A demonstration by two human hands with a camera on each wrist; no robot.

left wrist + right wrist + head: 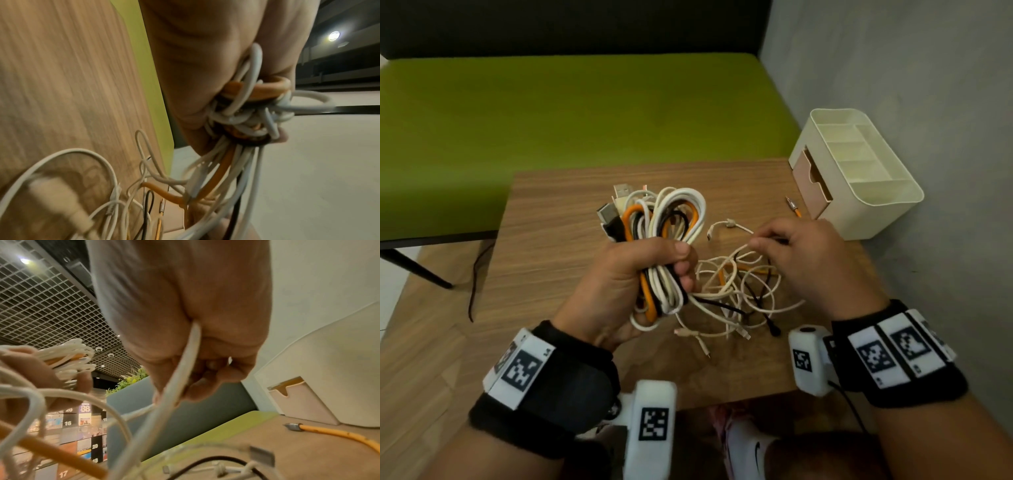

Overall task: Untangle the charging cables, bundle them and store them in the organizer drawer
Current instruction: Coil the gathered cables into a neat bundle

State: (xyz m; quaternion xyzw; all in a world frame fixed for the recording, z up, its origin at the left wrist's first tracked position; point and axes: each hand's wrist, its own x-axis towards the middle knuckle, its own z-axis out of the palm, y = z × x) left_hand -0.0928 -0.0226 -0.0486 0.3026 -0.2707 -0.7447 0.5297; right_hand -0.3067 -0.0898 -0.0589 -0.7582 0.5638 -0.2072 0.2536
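Observation:
My left hand (654,270) grips a looped bundle of white, orange and black cables (664,219) upright above the wooden table (544,219); in the left wrist view the bundle (252,104) is wrapped in my palm. Loose tangled cable ends (736,291) trail from it onto the table. My right hand (791,250) pinches a thin white cable (185,363) over that tangle. The cream organizer (887,202) stands at the table's right back corner, its pinkish drawer (810,181) slightly pulled out. An orange cable end (792,207) lies before the drawer.
A green upholstered bench (585,113) runs behind the table. A grey wall (928,102) is right beside the organizer. A dark cord (474,284) hangs off the table's left edge. My shoe (750,452) shows below the front edge.

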